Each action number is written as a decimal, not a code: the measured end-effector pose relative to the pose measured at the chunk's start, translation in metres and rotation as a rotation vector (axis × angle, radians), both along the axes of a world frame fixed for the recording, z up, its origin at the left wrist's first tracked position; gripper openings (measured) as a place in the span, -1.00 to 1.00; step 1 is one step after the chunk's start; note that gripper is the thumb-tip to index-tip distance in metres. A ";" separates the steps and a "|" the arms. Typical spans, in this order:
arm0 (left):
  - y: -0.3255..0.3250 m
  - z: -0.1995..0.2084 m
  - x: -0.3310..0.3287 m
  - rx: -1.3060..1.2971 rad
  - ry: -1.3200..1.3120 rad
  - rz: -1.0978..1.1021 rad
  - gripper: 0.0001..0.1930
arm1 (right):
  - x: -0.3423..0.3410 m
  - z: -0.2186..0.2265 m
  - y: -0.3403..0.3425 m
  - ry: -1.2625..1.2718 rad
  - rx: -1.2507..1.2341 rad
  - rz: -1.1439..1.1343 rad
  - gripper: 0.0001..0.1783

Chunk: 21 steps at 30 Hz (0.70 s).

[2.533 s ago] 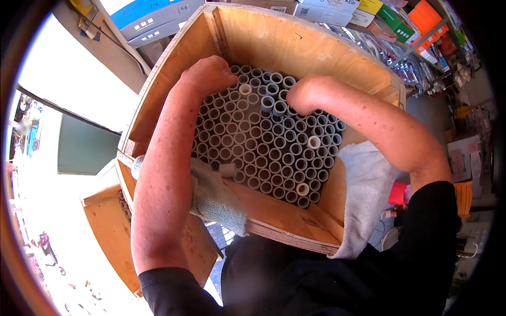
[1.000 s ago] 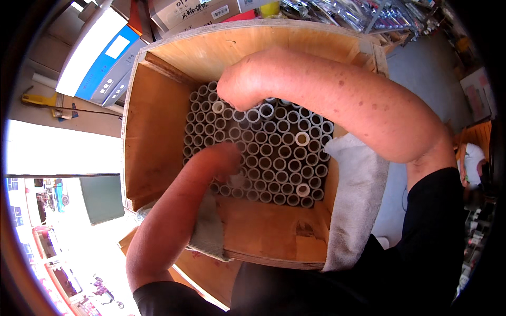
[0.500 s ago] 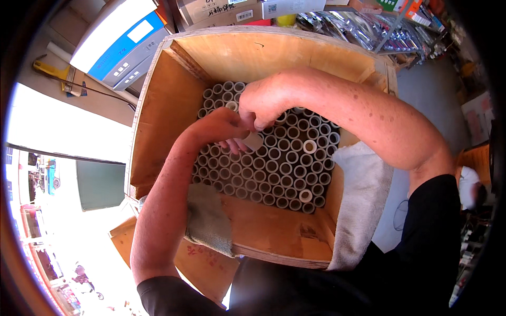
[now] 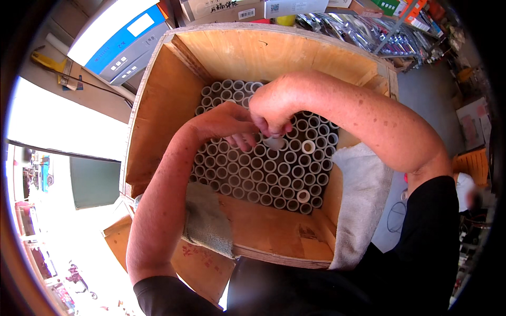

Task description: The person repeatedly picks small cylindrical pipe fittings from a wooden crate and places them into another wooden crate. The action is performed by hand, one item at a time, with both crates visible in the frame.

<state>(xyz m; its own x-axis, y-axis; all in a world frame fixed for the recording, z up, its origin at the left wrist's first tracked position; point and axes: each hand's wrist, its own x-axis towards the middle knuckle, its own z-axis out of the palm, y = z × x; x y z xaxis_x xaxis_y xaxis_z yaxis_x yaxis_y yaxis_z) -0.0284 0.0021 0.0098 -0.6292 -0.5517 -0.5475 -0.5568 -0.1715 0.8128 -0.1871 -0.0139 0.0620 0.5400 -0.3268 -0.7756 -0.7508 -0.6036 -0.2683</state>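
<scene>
A deep wooden box (image 4: 284, 226) holds many upright white plastic tubes (image 4: 245, 174), packed in rows with their round ends up. Over the middle of them, my right hand (image 4: 271, 110) points downward with its fingers closed on a small, pale, rounded white piece (image 4: 274, 142), which is partly hidden and blurred; it looks like a tube end. Close beside it on the left is my left hand (image 4: 229, 124), its fingers loosely stretched over the tubes and holding nothing visible. Two tubes on the right, one of them a whiter tube (image 4: 308, 147), stand out brighter than the rest.
A grey cloth (image 4: 361, 200) drapes over the box's right front corner, and another cloth (image 4: 208, 218) covers its left front edge. Cartons (image 4: 121, 47) stand behind on the left. Plastic-wrapped metal parts (image 4: 358, 34) lie on a rack at the back right. A person (image 4: 466, 189) is at the far right.
Both hands have shifted slightly right and apart. The pale piece, earlier between the two hands, is now lower right, under my right fingers. My left fingers have loosened from it.
</scene>
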 end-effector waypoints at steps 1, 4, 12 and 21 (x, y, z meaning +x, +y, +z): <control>-0.001 -0.004 0.003 -0.003 -0.014 -0.002 -0.74 | 0.000 -0.001 0.001 0.064 -0.001 -0.024 -0.79; -0.003 -0.017 0.011 -0.091 -0.179 -0.072 -0.77 | 0.002 0.000 0.002 0.221 -0.056 -0.033 -0.82; -0.006 -0.033 0.019 -0.184 -0.334 -0.136 -0.77 | 0.005 -0.012 0.010 0.480 -0.297 0.148 -0.73; -0.008 -0.030 0.020 -0.214 -0.344 -0.143 -0.74 | 0.006 -0.020 0.012 0.552 -0.388 0.254 -0.66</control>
<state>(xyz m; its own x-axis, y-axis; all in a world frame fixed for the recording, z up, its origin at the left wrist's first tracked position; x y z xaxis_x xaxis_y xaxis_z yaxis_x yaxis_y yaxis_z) -0.0084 -0.0057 -0.0203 -0.5088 -0.5962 -0.6210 -0.8073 0.0799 0.5847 -0.1812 -0.0023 0.0419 0.1985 -0.5508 -0.8107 -0.5392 -0.7521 0.3789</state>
